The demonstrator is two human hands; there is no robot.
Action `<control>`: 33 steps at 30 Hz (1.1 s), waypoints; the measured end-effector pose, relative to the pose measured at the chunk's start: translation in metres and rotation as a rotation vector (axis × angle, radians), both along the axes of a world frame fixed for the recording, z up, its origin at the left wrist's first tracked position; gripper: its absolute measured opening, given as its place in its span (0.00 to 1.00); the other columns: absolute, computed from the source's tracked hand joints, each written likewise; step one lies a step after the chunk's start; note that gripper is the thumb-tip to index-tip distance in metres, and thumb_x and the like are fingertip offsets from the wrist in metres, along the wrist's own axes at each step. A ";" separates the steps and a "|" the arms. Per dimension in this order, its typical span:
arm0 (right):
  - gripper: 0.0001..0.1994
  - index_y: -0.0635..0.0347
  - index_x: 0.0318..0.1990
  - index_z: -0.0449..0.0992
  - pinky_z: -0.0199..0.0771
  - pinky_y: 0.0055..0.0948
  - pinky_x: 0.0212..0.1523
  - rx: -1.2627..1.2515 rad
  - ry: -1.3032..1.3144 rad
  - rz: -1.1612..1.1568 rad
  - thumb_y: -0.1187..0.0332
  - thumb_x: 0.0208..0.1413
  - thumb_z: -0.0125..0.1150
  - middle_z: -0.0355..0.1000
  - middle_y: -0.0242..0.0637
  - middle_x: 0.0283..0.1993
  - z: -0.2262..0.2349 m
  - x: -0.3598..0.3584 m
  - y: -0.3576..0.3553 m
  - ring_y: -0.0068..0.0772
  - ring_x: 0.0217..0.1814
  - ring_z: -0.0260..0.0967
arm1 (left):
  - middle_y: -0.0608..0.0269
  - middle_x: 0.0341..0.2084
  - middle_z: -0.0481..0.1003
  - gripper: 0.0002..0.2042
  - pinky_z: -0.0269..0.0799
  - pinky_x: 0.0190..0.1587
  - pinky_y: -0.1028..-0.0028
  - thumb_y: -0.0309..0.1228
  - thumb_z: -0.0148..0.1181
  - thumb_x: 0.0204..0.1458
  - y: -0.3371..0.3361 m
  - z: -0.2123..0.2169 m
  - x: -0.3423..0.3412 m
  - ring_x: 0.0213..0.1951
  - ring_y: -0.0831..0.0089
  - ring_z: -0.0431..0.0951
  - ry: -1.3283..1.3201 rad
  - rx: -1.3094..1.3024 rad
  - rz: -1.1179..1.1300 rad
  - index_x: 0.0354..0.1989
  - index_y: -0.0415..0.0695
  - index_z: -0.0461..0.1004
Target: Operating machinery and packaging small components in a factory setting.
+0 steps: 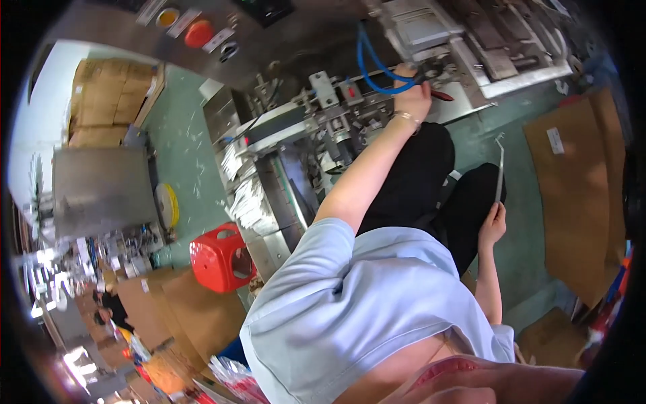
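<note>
My left hand (412, 101) reaches to the machine bench, its fingers curled in beside a looped blue air hose (377, 84). A red-and-black handle (441, 96) sticks out at the right of these fingers; what they grip is partly hidden. Lower down on the right, my right hand (494, 225) is closed around long metal tweezers (500, 168), whose bent tips point up and away from me. The tweezers are held beside my right knee, apart from the machine. Next to my left hand stand metal clamps and blocks of the machine (324, 89).
White slips lie piled (250, 205) on the bench's left part. A red plastic stool (221, 257) stands left of me. Brown cardboard (572, 195) leans at the right. A panel with a red button (199, 34) is at the top left. Stacked cartons (111, 94) stand far left.
</note>
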State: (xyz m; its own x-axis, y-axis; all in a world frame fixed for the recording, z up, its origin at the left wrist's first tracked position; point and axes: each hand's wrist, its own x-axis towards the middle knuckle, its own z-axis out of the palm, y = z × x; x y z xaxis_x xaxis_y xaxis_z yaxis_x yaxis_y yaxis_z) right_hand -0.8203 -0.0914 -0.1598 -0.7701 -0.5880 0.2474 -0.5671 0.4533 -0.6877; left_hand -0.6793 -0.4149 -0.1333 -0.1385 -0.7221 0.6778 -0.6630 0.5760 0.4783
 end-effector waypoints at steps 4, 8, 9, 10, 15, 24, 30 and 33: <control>0.11 0.60 0.41 0.73 0.67 0.31 0.26 0.023 -0.018 -0.052 0.64 0.57 0.51 0.70 0.45 0.25 0.001 0.003 -0.003 0.37 0.24 0.70 | 0.42 0.28 0.72 0.13 0.65 0.34 0.53 0.36 0.51 0.50 0.003 0.008 0.009 0.30 0.50 0.72 -0.189 0.176 0.000 0.34 0.36 0.70; 0.11 0.60 0.41 0.72 0.67 0.31 0.27 0.038 -0.023 -0.083 0.64 0.57 0.51 0.70 0.47 0.25 0.007 0.003 -0.002 0.38 0.24 0.69 | 0.46 0.30 0.74 0.09 0.61 0.48 0.56 0.34 0.54 0.47 0.012 0.025 0.003 0.40 0.46 0.70 0.153 0.300 -0.074 0.27 0.40 0.74; 0.11 0.61 0.42 0.72 0.67 0.31 0.27 0.050 -0.032 -0.076 0.64 0.57 0.51 0.70 0.47 0.25 0.009 0.004 -0.002 0.38 0.25 0.69 | 0.46 0.31 0.74 0.10 0.63 0.47 0.57 0.35 0.54 0.48 0.014 0.031 0.003 0.40 0.47 0.71 0.260 0.401 -0.088 0.28 0.39 0.74; 0.11 0.61 0.42 0.72 0.67 0.31 0.27 0.037 -0.031 -0.089 0.64 0.57 0.51 0.70 0.47 0.25 0.009 0.005 -0.002 0.38 0.25 0.69 | 0.46 0.31 0.74 0.10 0.63 0.47 0.57 0.35 0.54 0.48 0.013 0.030 0.001 0.40 0.47 0.71 0.258 0.390 -0.103 0.28 0.39 0.74; 0.11 0.60 0.42 0.72 0.67 0.32 0.26 0.033 -0.047 -0.078 0.64 0.56 0.51 0.69 0.47 0.24 0.012 0.006 0.000 0.42 0.23 0.68 | 0.48 0.28 0.75 0.10 0.65 0.45 0.60 0.35 0.56 0.48 0.006 0.010 0.002 0.38 0.48 0.72 0.321 0.223 -0.025 0.26 0.39 0.74; 0.10 0.58 0.40 0.72 0.66 0.34 0.24 0.025 -0.017 -0.069 0.63 0.56 0.51 0.69 0.47 0.23 0.010 0.005 -0.002 0.45 0.23 0.69 | 0.48 0.19 0.74 0.13 0.69 0.36 0.60 0.34 0.54 0.49 0.007 0.027 0.000 0.29 0.48 0.74 0.198 0.222 0.017 0.20 0.37 0.74; 0.10 0.58 0.40 0.72 0.67 0.35 0.25 0.043 -0.031 -0.065 0.63 0.56 0.51 0.69 0.47 0.24 0.004 0.002 -0.001 0.46 0.24 0.69 | 0.48 0.17 0.74 0.12 0.70 0.34 0.60 0.33 0.53 0.48 0.012 0.042 -0.001 0.26 0.47 0.74 0.116 0.423 0.132 0.20 0.38 0.74; 0.11 0.58 0.41 0.72 0.67 0.34 0.25 0.025 -0.063 -0.059 0.63 0.56 0.50 0.69 0.48 0.25 0.003 0.001 0.001 0.46 0.25 0.69 | 0.40 0.28 0.72 0.14 0.68 0.35 0.55 0.33 0.49 0.51 0.012 0.046 0.005 0.29 0.44 0.72 -0.053 0.526 0.027 0.42 0.36 0.67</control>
State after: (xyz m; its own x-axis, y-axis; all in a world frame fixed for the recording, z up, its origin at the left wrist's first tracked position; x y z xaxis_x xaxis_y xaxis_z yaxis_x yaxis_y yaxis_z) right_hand -0.8189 -0.0902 -0.1569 -0.8171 -0.5468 0.1830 -0.4948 0.5020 -0.7094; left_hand -0.6742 -0.4028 -0.0873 -0.1394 -0.9664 0.2158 -0.7052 0.2498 0.6635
